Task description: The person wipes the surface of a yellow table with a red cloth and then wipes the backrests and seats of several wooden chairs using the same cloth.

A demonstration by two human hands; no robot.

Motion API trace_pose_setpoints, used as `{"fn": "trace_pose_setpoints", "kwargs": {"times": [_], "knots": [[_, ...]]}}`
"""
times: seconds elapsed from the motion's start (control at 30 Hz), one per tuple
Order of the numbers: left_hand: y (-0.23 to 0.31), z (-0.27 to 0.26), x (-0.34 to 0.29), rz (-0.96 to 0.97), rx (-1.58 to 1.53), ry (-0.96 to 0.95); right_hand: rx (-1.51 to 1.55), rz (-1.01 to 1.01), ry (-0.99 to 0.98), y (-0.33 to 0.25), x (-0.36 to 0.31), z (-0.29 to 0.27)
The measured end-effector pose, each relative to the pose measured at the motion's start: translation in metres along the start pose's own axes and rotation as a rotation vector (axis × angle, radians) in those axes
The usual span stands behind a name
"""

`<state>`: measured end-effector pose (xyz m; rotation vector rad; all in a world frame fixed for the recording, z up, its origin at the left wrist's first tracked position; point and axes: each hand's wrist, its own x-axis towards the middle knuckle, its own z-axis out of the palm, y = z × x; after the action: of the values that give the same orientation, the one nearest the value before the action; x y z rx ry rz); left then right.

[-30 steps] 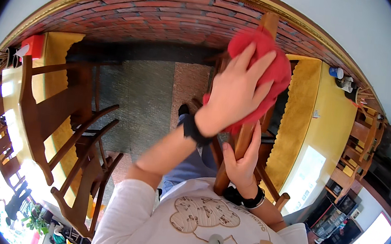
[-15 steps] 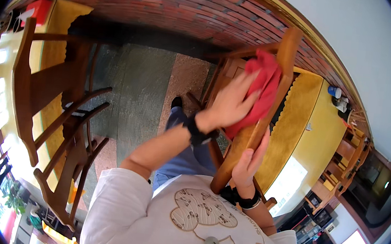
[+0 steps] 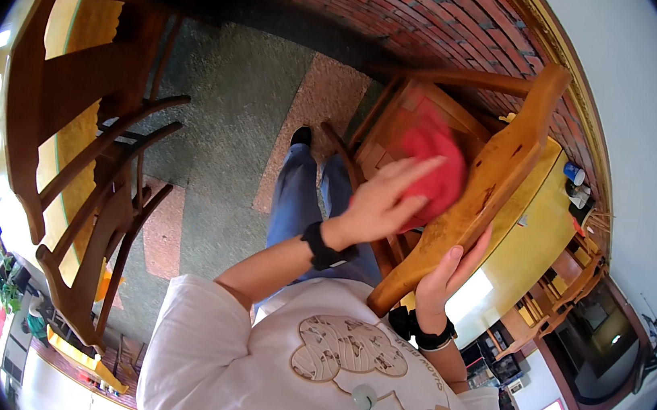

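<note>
A wooden chair (image 3: 496, 192) stands just ahead and to my right, its broad top rail slanting from my chest toward the brick wall. My left hand (image 3: 386, 199) holds a red cloth (image 3: 437, 161) against the inner side of the chair back, fingers stretched over it. Motion smears part of the cloth, and it hides some of the back panel and seat. Near the rail's close end, my right hand (image 3: 448, 279) grips the outer edge, thumb along the wood; its other fingers are partly hidden.
Two more wooden chairs (image 3: 74, 91) stand at the left by a yellow-covered table (image 3: 89, 32). Another yellow-covered table (image 3: 532, 228) lies beyond my right hand, bearing a blue cup (image 3: 573, 172). A red brick wall (image 3: 414, 20) closes off the far side.
My left hand has drawn the cloth off the rail's top and down to its inner side. The rail now shows its broad face, and the whole view has turned somewhat.
</note>
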<state>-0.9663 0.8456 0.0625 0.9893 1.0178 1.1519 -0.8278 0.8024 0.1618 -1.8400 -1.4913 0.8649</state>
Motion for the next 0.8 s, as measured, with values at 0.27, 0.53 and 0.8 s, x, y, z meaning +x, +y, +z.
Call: {"fn": "trace_pose_setpoints", "kwargs": {"times": [0.27,0.53,0.8], "knots": [[-0.176,0.033,0.025,-0.525,0.21,-0.04,-0.02,-0.028,0.022,0.0,0.003,0.006],[-0.096,-0.034,0.04,-0.628,-0.403,-0.113,-0.479,-0.168,0.016,-0.021,0.009,0.018],[-0.005,-0.028,-0.061,-0.492,-0.828,-0.006,-0.07,-0.121,0.096,0.021,-0.02,-0.003]]}}
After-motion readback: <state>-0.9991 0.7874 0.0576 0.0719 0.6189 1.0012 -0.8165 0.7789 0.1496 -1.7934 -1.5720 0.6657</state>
